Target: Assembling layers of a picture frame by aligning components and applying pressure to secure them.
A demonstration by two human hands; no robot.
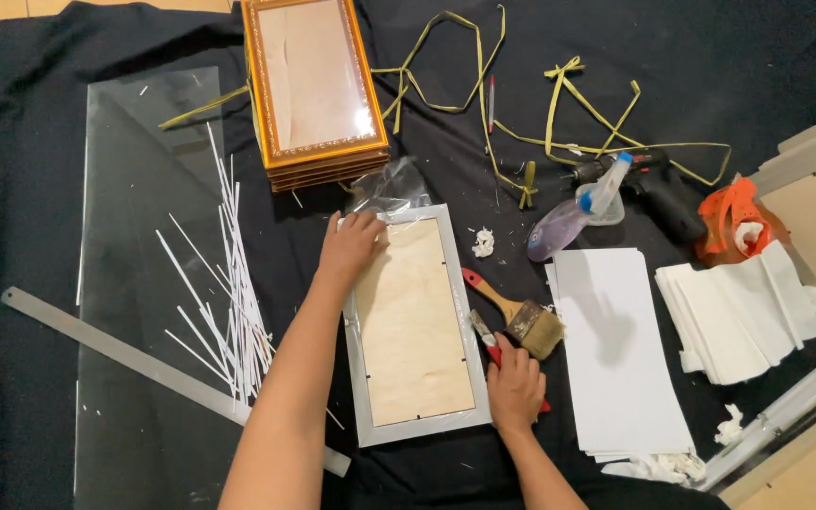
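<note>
**Two hands on a silver frame**

A black cloth point(729, 57) covers the floor. A big glass sheet point(134, 189) lies on the left, with thin white strips point(233, 302) and a metal ruler point(125, 354) on it. A stack of gold frames point(314, 85) sits at the top. White paper point(620, 349) lies on the right. The silver frame point(415, 326) lies face down in the middle. The left hand point(351, 244) lies flat and spread on its top corner. The right hand point(516, 385) is curled around a red tool point(489, 342) at the frame's right edge. A brush point(518, 316) lies just beside it.

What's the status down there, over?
Left hand flat on silver frame, top corner. Right hand grips red-handled tool at frame's right edge. Paintbrush lies close beside.
</note>
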